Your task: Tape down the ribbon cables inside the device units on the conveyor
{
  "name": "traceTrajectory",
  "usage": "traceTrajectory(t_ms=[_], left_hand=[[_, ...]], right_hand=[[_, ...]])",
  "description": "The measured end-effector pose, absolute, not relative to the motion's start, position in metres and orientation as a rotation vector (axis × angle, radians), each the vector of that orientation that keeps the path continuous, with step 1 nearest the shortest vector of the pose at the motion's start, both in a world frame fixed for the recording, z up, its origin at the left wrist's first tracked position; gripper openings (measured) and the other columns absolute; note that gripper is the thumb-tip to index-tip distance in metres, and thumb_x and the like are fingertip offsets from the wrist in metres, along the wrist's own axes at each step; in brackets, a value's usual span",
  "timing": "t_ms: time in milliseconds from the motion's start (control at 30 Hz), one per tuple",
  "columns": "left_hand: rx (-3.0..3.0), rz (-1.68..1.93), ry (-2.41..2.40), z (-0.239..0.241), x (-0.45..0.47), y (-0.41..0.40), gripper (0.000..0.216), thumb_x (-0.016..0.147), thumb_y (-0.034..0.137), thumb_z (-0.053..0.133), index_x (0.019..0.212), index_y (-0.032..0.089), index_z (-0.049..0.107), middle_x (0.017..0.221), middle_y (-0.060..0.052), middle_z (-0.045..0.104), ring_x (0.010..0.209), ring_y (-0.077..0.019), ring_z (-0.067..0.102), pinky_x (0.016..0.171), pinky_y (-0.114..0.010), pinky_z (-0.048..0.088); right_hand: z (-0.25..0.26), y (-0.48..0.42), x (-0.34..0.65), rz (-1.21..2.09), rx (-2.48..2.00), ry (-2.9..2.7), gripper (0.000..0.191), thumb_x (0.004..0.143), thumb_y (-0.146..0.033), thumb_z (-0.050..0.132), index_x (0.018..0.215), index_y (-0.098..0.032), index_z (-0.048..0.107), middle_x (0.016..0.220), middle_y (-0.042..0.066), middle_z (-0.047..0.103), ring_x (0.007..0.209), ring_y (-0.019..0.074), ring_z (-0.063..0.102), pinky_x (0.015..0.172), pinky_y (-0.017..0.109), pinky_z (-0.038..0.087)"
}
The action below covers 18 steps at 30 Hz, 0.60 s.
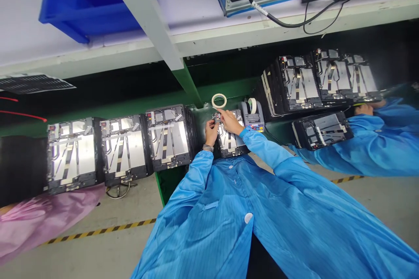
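**Bright overhead lighting with wide-angle distortion at the workbench**

Bright, diffuse light falls from above, and the white shelf [183,11] is the palest area of the frame. Silver sheets [134,150] on the panels show strong, milky glare. A deep band of shadow [108,89] lies beneath the shelf, hiding detail there. The floor [111,207] carries only faint shading. The left hand [211,133] and right hand [231,122] appear fairly sharp but lose fine detail. Wide-angle distortion slants the shelf edges and stretches the blue coat [229,213] toward the lower edge.
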<state>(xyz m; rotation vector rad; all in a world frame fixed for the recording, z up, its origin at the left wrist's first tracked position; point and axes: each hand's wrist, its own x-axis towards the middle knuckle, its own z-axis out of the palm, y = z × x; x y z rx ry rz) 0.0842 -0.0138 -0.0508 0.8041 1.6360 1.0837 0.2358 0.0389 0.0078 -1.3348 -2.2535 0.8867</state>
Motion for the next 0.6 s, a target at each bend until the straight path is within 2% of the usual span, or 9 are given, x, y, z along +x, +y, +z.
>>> traceTrajectory(t_ms=[167, 300, 400, 467, 600], left_hand=[[0.807, 1.119, 1.682, -0.049, 0.088, -0.011, 0.028, 0.087, 0.034, 0.079, 0.107, 0.022, 0.062, 0.112, -0.008, 0.071, 0.106, -0.0209, 0.069, 0.103, -0.042, 0.053], [0.769, 1.130, 1.644, -0.048, 0.087, -0.012, 0.031, 0.085, 0.037, 0.081, 0.106, 0.023, 0.063, 0.109, -0.007, 0.071, 0.105, -0.0217, 0.070, 0.101, -0.043, 0.055], [0.799, 1.148, 1.626, -0.046, 0.086, -0.012, 0.035, 0.084, 0.036, 0.082, 0.110, 0.023, 0.063, 0.115, -0.008, 0.071, 0.107, -0.0214, 0.070, 0.102, -0.044, 0.055], [0.837, 1.176, 1.612, -0.043, 0.085, -0.012, 0.038, 0.085, 0.034, 0.081, 0.116, 0.024, 0.062, 0.121, -0.008, 0.069, 0.109, -0.0211, 0.069, 0.103, -0.043, 0.055], [0.906, 1.216, 1.559, -0.037, 0.084, -0.013, 0.045, 0.086, 0.031, 0.079, 0.126, 0.026, 0.059, 0.131, -0.010, 0.067, 0.116, -0.0223, 0.068, 0.103, -0.041, 0.055]], right_hand=[[0.013, 0.038, 0.232, 0.914, -1.347, -2.165, 0.065, 0.090, -0.007, 0.046, 0.155, -0.016, 0.049, 0.111, 0.014, 0.065, 0.107, 0.0321, 0.053, 0.103, 0.051, 0.042], [0.025, 0.021, 0.233, 1.042, -1.384, -1.721, 0.054, 0.090, -0.016, 0.054, 0.144, -0.022, 0.058, 0.109, 0.010, 0.066, 0.109, 0.0296, 0.054, 0.105, 0.049, 0.044], [0.034, -0.005, 0.232, 1.413, -1.338, -1.123, 0.046, 0.087, -0.026, 0.066, 0.133, -0.025, 0.063, 0.097, 0.004, 0.069, 0.092, 0.0230, 0.059, 0.087, 0.038, 0.050], [0.037, -0.023, 0.229, 1.711, -1.221, -0.747, 0.046, 0.082, -0.029, 0.074, 0.127, -0.023, 0.066, 0.089, 0.002, 0.070, 0.078, 0.0186, 0.060, 0.072, 0.032, 0.048], [0.034, -0.041, 0.221, 1.944, -1.044, -0.331, 0.043, 0.077, -0.023, 0.078, 0.119, -0.017, 0.070, 0.084, 0.003, 0.073, 0.071, 0.0156, 0.063, 0.065, 0.028, 0.046]])
